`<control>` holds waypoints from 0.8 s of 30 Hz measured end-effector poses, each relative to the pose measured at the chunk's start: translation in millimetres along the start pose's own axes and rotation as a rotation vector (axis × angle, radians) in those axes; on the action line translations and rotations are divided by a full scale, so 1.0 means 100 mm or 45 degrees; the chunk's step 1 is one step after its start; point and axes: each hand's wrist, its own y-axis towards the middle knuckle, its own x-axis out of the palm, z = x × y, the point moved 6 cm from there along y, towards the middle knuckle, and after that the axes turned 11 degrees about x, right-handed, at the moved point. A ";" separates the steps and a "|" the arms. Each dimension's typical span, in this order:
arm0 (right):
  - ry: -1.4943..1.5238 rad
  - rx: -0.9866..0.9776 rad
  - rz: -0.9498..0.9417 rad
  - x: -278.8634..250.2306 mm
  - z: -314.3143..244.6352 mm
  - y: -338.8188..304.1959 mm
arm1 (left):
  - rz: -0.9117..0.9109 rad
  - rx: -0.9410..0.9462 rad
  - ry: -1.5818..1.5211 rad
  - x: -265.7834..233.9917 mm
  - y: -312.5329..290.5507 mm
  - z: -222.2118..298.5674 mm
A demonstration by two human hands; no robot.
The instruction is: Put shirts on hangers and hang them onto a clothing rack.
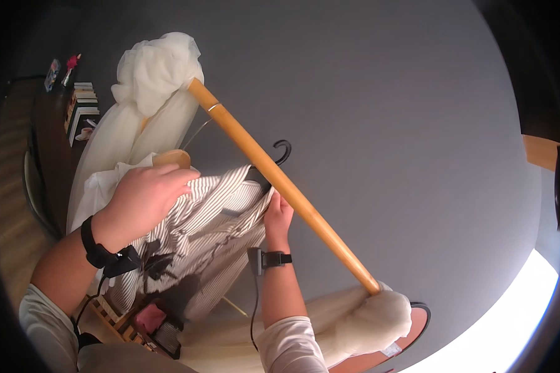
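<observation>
A striped brown-and-white shirt (200, 208) hangs below a wooden rod (298, 210) on a dark hanger (256, 176). The hanger's black hook (284, 150) shows on the far side of the rod; I cannot tell whether it rests there. My left hand (152, 191) is closed on the shirt's left shoulder, its fingertips partly hidden in the cloth. Close under the rod, my right hand (279, 214) pinches the shirt's other side. Just past my left hand, a wooden hanger (173, 158) carries a white garment (101, 188).
Cream sheer fabric is bunched at the rod's upper end (158, 68) and lower end (379, 320). Books (83, 110) and a red flower (73, 61) stand on a dark surface at left. Below the shirt sits a wooden rack (123, 323) with folded cloth (150, 318). A grey wall (404, 137) lies behind.
</observation>
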 end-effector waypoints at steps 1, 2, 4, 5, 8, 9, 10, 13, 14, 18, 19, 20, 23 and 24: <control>-0.120 -0.085 -0.023 0.07 -0.22 -0.01 | 0.011 0.035 0.058 -0.04 0.04 0.05; -0.117 -0.079 -0.025 0.13 -0.15 0.10 | 0.004 0.032 0.059 -0.05 0.02 0.05; -0.577 -0.358 -0.113 0.31 -0.19 0.18 | 0.027 0.059 0.158 -0.09 -0.02 0.10; -0.365 -0.147 -0.188 0.39 -0.14 0.19 | 0.013 0.058 0.157 -0.10 -0.08 0.07; -0.117 0.002 -0.440 0.66 -0.12 0.12 | 0.110 0.007 0.323 -0.26 -0.28 -0.04; -0.206 0.055 -0.530 0.72 -0.15 0.06 | 0.147 -0.051 0.286 -0.33 -0.35 -0.12; -0.201 0.066 -0.533 0.76 -0.19 -0.01 | 0.184 -0.106 0.246 -0.37 -0.40 -0.19; -0.086 0.120 -0.630 0.89 -0.16 -0.15 | 0.162 -0.094 0.223 -0.39 -0.49 -0.23; -0.071 0.127 -0.643 0.90 -0.15 -0.20 | 0.151 -0.077 0.222 -0.40 -0.51 -0.22; -0.258 -0.295 -0.449 0.83 -0.24 -0.39 | -0.050 -0.251 0.313 -0.47 -0.59 -0.43; -0.245 -0.319 -0.257 0.74 -0.30 -0.45 | 0.062 -0.179 0.539 -0.55 -0.57 -0.41; -0.232 -0.338 -0.061 0.64 -0.32 -0.52 | 0.174 -0.099 0.763 -0.62 -0.54 -0.34; 0.047 -0.237 0.123 0.53 -0.29 -0.81 | 0.154 -0.067 0.640 -0.45 -0.38 -0.02; 0.064 -0.223 0.119 0.60 -0.41 -0.92 | 0.131 0.003 0.466 -0.31 -0.33 0.12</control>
